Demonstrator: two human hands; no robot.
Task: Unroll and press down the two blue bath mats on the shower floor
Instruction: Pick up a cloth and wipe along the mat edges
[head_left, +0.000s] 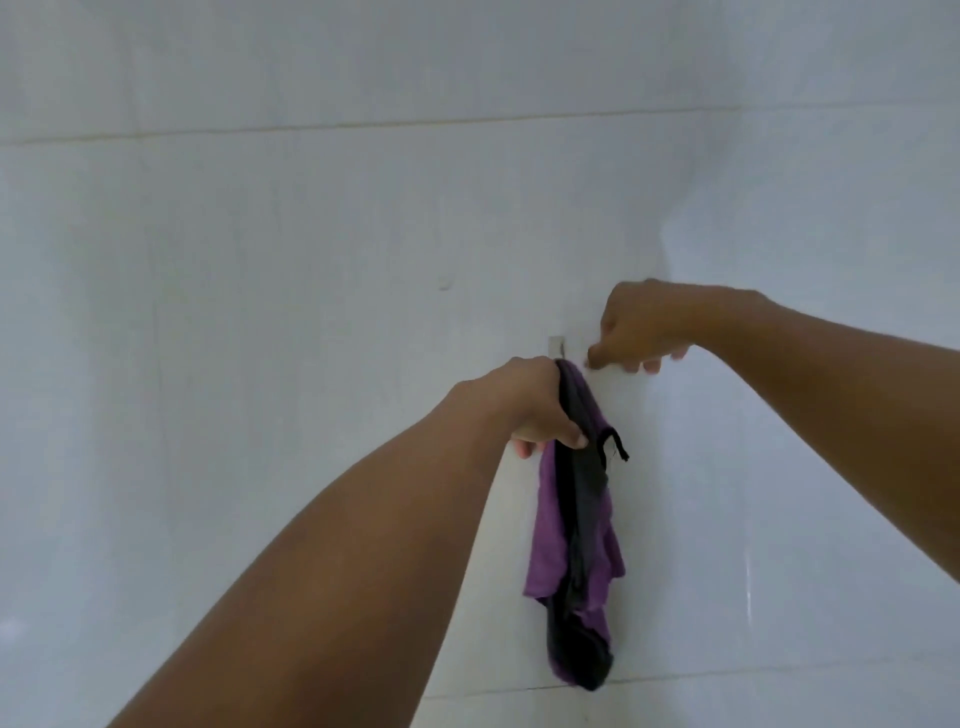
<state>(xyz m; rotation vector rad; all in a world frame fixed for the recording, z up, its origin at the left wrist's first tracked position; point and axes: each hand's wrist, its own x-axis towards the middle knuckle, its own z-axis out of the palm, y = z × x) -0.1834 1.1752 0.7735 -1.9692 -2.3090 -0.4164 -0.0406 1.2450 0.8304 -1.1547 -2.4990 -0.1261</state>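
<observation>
My left hand (524, 405) grips a cloth (576, 540) by the hook (556, 345); right hand (641, 327), at 2 o'clock, curls loosely empty. Both mats unseen, seemingly undone.

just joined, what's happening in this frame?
A person faces a white tiled wall. The left hand grips a purple and dark grey cloth that hangs down by a small wall hook. The right hand is at the wall just right of the hook, fingers curled. No blue bath mats or shower floor are in view.
</observation>
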